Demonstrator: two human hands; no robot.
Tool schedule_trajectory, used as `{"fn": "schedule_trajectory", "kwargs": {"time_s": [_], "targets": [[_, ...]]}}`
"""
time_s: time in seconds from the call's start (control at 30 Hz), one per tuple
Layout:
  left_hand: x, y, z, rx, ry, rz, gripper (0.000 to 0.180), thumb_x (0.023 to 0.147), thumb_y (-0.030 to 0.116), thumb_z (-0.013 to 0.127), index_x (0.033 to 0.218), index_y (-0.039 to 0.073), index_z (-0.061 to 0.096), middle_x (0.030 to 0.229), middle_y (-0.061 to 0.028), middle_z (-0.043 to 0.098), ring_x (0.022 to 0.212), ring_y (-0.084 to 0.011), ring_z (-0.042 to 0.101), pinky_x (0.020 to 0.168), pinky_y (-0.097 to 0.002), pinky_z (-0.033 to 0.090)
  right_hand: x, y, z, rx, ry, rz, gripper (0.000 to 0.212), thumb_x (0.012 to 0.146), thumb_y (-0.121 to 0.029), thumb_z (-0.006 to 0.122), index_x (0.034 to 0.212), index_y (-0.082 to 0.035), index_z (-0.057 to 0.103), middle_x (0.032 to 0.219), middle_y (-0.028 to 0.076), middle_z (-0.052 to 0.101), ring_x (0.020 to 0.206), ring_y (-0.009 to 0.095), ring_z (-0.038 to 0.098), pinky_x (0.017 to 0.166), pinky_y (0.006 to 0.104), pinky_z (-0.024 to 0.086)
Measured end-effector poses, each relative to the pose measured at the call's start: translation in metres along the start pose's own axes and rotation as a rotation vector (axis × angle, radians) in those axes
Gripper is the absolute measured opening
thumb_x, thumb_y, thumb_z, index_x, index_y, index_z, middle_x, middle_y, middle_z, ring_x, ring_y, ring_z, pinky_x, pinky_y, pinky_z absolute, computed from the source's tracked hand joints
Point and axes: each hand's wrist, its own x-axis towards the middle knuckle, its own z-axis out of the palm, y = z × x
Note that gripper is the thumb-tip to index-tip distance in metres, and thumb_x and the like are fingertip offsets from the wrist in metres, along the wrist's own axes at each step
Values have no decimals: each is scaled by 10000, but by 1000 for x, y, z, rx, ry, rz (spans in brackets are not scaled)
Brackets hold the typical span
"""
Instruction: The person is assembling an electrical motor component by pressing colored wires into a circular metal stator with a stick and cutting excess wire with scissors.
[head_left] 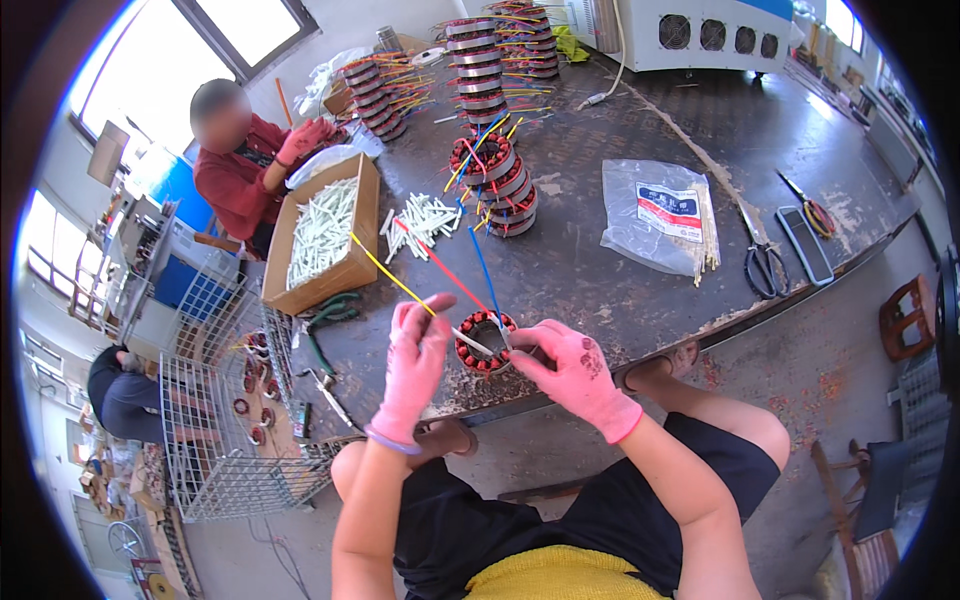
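Observation:
A small ring-shaped motor stator [467, 358] with red windings lies near the table's front edge, between my two pink-gloved hands. Yellow, red [440, 266] and blue [484, 268] lead wires rise from it. My left hand [415, 362] is at its left, fingers closed on the yellow wire [392, 277]. A thin white sleeve [474, 342] slants from those fingertips across the stator's opening. At the right rim, my right hand [572, 368] has thumb and forefinger closed on the stator's edge, beside the foot of the blue wire; the exact contact is partly hidden.
A cardboard box [369, 215] of white sleeves stands left, with loose sleeves [425, 222] beside it. Green-handled pliers [322, 330] lie nearby. Stacked stators [512, 195] stand beyond. Rightward are a plastic bag [640, 235], scissors [765, 268] and a phone [805, 245]. A co-worker [240, 180] sits far left.

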Motion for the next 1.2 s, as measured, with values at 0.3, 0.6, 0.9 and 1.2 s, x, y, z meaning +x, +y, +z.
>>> {"fn": "schedule_trajectory", "kwargs": {"time_s": [0.3,0.6,0.9,1.2], "targets": [[21,6,5,-196,-126,222,195,945,25,553,1091,-9,678,928,-24,581,738,-91,568,657,-238,479,41,-16,23,-296,-80,-41,218,883,-287,662,964,-85,670,866,129,660,800,332,662,679,421,517],[24,10,6,-218,-89,239,162,899,3,598,1034,-2,688,956,-66,663,858,-150,636,775,-288,527,42,-16,14,-385,-261,153,219,895,-299,647,948,-87,664,882,138,669,833,347,666,714,445,522],[27,12,6,-194,-113,336,164,906,-16,542,1004,4,672,937,-40,664,819,-116,606,731,-287,505,43,-16,12,-529,-244,57,231,883,-316,672,953,-95,665,919,113,662,864,338,660,722,442,527],[-3,-27,31,291,-152,262,234,775,260,778,908,88,692,1231,-108,602,1203,-297,518,1132,-525,259,12,14,7,2,-6,240,446,849,-159,716,1252,-23,581,1154,117,604,809,136,626,717,286,524]]}}
